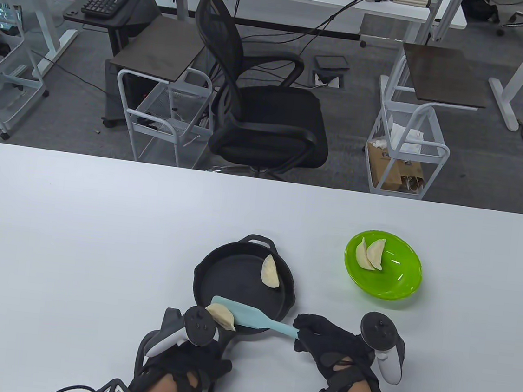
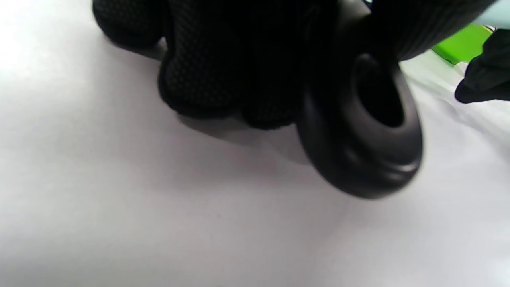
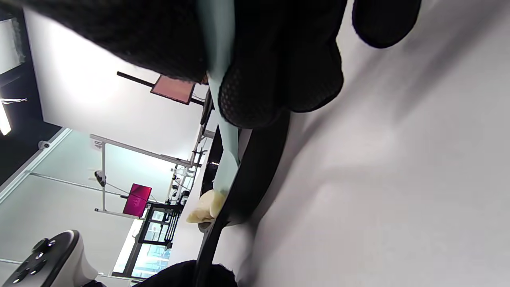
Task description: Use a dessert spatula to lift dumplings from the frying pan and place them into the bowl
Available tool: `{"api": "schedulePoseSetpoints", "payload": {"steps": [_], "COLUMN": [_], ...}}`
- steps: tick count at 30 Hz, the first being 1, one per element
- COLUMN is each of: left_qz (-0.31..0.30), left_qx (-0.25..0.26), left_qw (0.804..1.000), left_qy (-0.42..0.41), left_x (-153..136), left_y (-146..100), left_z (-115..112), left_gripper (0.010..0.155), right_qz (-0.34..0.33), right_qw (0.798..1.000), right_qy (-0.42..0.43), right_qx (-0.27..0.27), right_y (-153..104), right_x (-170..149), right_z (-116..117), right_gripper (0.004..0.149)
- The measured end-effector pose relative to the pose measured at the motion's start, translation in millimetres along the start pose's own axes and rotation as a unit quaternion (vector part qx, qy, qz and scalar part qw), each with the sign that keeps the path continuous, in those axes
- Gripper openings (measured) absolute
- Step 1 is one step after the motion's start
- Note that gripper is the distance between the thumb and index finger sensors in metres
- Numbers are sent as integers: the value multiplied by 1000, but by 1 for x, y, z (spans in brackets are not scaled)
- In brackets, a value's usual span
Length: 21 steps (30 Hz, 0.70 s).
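A black frying pan sits on the white table, with one dumpling at its far right side. A second dumpling lies at the pan's near rim, against the blade of the light blue spatula. My right hand grips the spatula's handle, with its fingers curled round it. My left hand holds the pan handle, with its fingers wrapped round it. The green bowl at the right holds two dumplings.
The table's far edge runs across the middle of the table view. Beyond it stand a black office chair, wire carts and desks. White table surface lies to the left of the pan.
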<state>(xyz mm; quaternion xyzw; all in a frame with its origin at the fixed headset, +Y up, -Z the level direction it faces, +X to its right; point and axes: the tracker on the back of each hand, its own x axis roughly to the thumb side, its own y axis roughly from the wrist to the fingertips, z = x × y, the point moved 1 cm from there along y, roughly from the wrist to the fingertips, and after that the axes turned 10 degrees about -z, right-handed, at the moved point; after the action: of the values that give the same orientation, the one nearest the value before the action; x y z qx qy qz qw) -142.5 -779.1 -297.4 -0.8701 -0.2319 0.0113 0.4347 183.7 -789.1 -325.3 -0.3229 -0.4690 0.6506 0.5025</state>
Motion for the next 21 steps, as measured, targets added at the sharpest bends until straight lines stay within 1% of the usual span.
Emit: {"api": "schedulePoseSetpoints", "payload": {"steps": [1, 4, 6, 9, 11, 13, 21], "left_qz": [0, 0, -1, -1, -1, -1, -1], "left_qx": [0, 0, 0, -1, -1, -1, -2], "left_qw": [1000, 1000, 1000, 1000, 1000, 1000, 1000], "left_qy": [0, 0, 0, -1, -1, -2, -3], "left_x": [0, 0, 0, 0, 0, 0, 0], "left_y": [0, 0, 0, 1, 1, 1, 1], "left_z": [0, 0, 0, 0, 0, 0, 0], "left_gripper": [69, 69, 69, 69, 69, 68, 68], "right_qz": [5, 19, 29, 64, 68, 73, 80], "right_qw": [1000, 999, 997, 992, 992, 990, 987], "right_qy": [5, 33, 60, 96, 105, 116, 135], "right_qx": [1, -30, -37, -44, -31, -39, -35], "right_y": [1, 1, 1, 0, 1, 1, 0], "right_x": [-2, -8, -11, -17, -19, -20, -22], "right_z": [2, 5, 7, 12, 14, 15, 21], "right_gripper": [41, 41, 42, 42, 42, 42, 42]}}
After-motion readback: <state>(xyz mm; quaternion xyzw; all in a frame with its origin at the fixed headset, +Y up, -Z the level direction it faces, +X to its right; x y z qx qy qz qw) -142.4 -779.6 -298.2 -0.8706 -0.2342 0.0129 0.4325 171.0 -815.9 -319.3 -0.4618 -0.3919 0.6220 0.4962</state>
